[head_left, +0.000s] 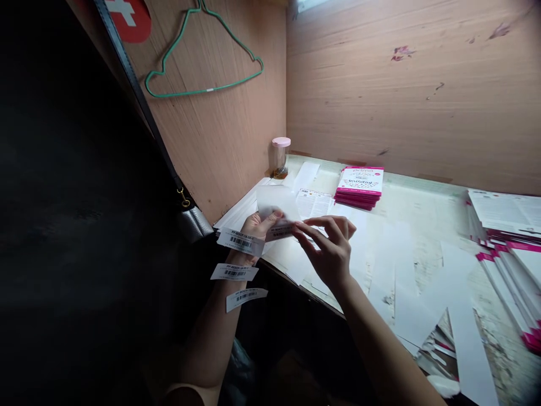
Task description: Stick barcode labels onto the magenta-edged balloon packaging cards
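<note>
My left hand (256, 225) grips a white label backing sheet (276, 200), thumb laid across its face. At the sheet's lower edge is a barcode label (281, 230), and the fingertips of my right hand (327, 242) pinch its right end. Whether that label is still joined to the sheet I cannot tell. Stuck along my left wrist and forearm are three more barcode stickers: an upper one (240, 241), a middle one (234, 272) and a lower one (245, 299). Their ends stand away from the skin.
Beyond my hands are a stack of pink-edged packs (359, 187), a printed sheet (315, 200) and a pink-lidded jar (280, 158). More packs (507, 214) lie at the right of the white table (406, 214). A green hanger (205, 90) and a strapped bag (194, 223) hang left.
</note>
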Motion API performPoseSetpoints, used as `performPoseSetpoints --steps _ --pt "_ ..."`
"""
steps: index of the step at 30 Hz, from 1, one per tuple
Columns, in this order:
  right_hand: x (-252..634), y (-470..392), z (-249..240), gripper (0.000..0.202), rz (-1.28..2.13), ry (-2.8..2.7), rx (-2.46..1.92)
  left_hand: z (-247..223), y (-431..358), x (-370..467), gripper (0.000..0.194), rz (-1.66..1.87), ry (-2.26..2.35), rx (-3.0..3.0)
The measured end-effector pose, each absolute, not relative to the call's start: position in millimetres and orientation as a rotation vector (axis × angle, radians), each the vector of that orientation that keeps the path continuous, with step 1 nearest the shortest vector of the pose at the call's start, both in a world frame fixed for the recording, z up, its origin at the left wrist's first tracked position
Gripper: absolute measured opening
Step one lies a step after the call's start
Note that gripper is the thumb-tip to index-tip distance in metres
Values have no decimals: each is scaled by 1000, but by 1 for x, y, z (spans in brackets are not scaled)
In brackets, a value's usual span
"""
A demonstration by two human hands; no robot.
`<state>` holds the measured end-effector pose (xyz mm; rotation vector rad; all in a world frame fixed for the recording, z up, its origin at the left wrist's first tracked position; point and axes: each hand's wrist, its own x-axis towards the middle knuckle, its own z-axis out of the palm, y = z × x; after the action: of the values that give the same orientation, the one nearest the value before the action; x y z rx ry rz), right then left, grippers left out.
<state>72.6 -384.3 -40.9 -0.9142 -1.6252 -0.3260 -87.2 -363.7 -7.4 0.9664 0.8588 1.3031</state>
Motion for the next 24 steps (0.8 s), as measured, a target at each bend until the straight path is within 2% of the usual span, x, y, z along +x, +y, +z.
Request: performPoseSetpoints --steps 5,11,16,24 --pt "70 -385 -40 3 -329 -1661 -957 -9 -364 -85 30 1298 904 976" --pt "64 -400 -46 12 -398 -1756 -889 -3 -363 -87 23 1352 850 983" --pt "60 -395 -42 23 -427 -1651 -1054 -1 -365 -87 26 1348 860 968" --pt "58 -388 -42 18 -495 -1603 -956 -4 -363 -80 30 1396 898 888"
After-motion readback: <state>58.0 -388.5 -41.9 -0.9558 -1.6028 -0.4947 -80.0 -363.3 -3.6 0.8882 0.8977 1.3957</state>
